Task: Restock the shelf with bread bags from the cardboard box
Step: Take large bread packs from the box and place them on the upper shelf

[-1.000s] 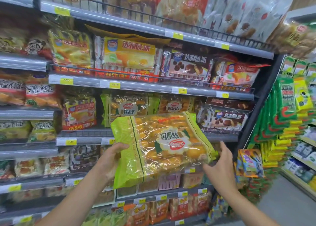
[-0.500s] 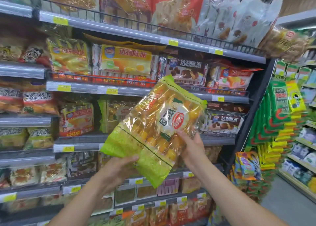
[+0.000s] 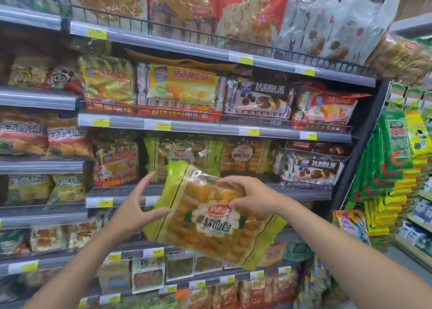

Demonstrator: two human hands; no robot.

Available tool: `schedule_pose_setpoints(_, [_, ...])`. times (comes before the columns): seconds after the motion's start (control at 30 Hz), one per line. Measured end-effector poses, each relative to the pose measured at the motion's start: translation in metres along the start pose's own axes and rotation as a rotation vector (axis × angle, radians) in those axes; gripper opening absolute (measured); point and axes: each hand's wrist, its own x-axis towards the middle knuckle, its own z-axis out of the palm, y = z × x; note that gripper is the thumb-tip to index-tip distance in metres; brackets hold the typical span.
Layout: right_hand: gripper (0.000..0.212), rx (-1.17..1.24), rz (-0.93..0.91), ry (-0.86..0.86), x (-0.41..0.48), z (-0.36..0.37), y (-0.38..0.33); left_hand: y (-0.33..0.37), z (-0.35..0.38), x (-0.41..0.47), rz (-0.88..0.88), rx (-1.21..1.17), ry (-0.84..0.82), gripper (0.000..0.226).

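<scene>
The shelf [image 3: 301, 193] carries matching green-edged packs. Just in front of its lip, the bread bag [image 3: 210, 229] is held tilted. The right hand [image 3: 254, 197] grips the bag's upper edge with curled fingers. The left hand [image 3: 138, 208], also before the lip, is spread wide, its thumb touching the bag's left edge.

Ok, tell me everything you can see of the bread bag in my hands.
The bread bag is clear plastic with lime-green ends, packed with golden-brown bread, with a white scalloped label and a red logo on its front. It is tilted, held in the air in front of the shelf. The right hand grips its upper edge; the left hand touches its left side with the thumb.
</scene>
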Motion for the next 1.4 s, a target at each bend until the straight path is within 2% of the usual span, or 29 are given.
schedule_pose_setpoints(0.07, [0.059, -0.076, -0.048, -0.068, 0.009, 0.007, -0.008, 0.004, -0.001, 0.003, -0.093, 0.085, -0.178, 0.106])
schedule_pose_setpoints(0.13, [0.058, -0.092, -0.063, -0.114, 0.016, 0.015, -0.013, 0.004, -0.002, 0.001, -0.123, 0.043, -0.304, 0.09])
schedule_pose_setpoints(0.27, [0.057, -0.043, -0.051, -0.121, 0.026, 0.024, -0.014, -0.003, 0.005, -0.012, -0.13, -0.112, -0.216, 0.059])
schedule_pose_setpoints(0.3, [0.057, -0.036, -0.052, -0.118, 0.029, 0.026, -0.014, -0.007, 0.008, -0.014, -0.124, -0.125, -0.178, 0.06])
schedule_pose_setpoints(0.4, [0.061, -0.039, -0.035, -0.11, 0.036, 0.033, -0.011, -0.009, 0.015, -0.02, -0.157, -0.208, -0.056, 0.088])
schedule_pose_setpoints(0.47, [0.062, -0.047, -0.027, -0.091, 0.041, 0.036, -0.007, -0.016, 0.016, -0.018, -0.178, -0.288, -0.046, 0.106])
schedule_pose_setpoints(0.53, [0.066, -0.09, -0.013, -0.007, 0.047, 0.038, 0.0, -0.02, 0.012, -0.016, -0.151, -0.291, 0.006, 0.124])
schedule_pose_setpoints(0.63, [0.09, -0.106, 0.04, 0.318, 0.047, 0.046, 0.012, -0.02, 0.007, -0.011, -0.18, -0.356, 0.098, 0.104])
schedule_pose_setpoints(0.7, [0.098, 0.045, 0.103, 0.521, 0.045, 0.059, 0.027, -0.017, 0.002, -0.008, -0.223, -0.41, 0.118, 0.101])
schedule_pose_setpoints(0.77, [0.101, 0.26, 0.19, 0.594, 0.047, 0.073, 0.047, -0.028, -0.004, -0.001, -0.257, -0.483, 0.174, 0.112])
schedule_pose_setpoints(0.83, [0.106, 0.435, 0.313, 0.504, 0.054, 0.084, 0.066, -0.045, -0.009, 0.006, -0.277, -0.495, 0.218, 0.134])
schedule_pose_setpoints(0.87, [0.109, 0.485, 0.375, 0.414, 0.059, 0.089, 0.075, -0.057, -0.012, 0.012, -0.282, -0.514, 0.221, 0.136])
schedule_pose_setpoints(0.93, [0.118, 0.532, 0.444, 0.24, 0.074, 0.099, 0.097, -0.068, -0.014, 0.025, -0.3, -0.552, 0.212, 0.129])
schedule_pose_setpoints(1.0, [0.124, 0.552, 0.446, 0.132, 0.093, 0.107, 0.115, -0.069, -0.013, 0.044, -0.305, -0.597, 0.21, 0.112])
schedule_pose_setpoints(1.03, [0.119, 0.572, 0.435, 0.108, 0.104, 0.109, 0.125, -0.068, -0.012, 0.053, -0.318, -0.598, 0.206, 0.103])
schedule_pose_setpoints(1.13, [0.07, 0.672, 0.394, 0.081, 0.137, 0.105, 0.14, -0.072, -0.009, 0.093, -0.339, -0.614, 0.201, 0.078])
schedule_pose_setpoints(1.17, [0.068, 0.687, 0.383, 0.085, 0.149, 0.101, 0.146, -0.073, -0.008, 0.107, -0.342, -0.626, 0.212, 0.075])
schedule_pose_setpoints(1.27, [0.084, 0.677, 0.369, 0.088, 0.187, 0.085, 0.166, -0.08, -0.01, 0.155, -0.38, -0.59, 0.219, 0.072])
schedule_pose_setpoints(1.3, [0.083, 0.675, 0.36, 0.083, 0.199, 0.078, 0.168, -0.085, -0.013, 0.171, -0.38, -0.572, 0.215, 0.074])
schedule_pose_setpoints(1.4, [0.081, 0.671, 0.359, 0.072, 0.236, 0.061, 0.181, -0.106, -0.024, 0.22, -0.388, -0.496, 0.244, 0.098])
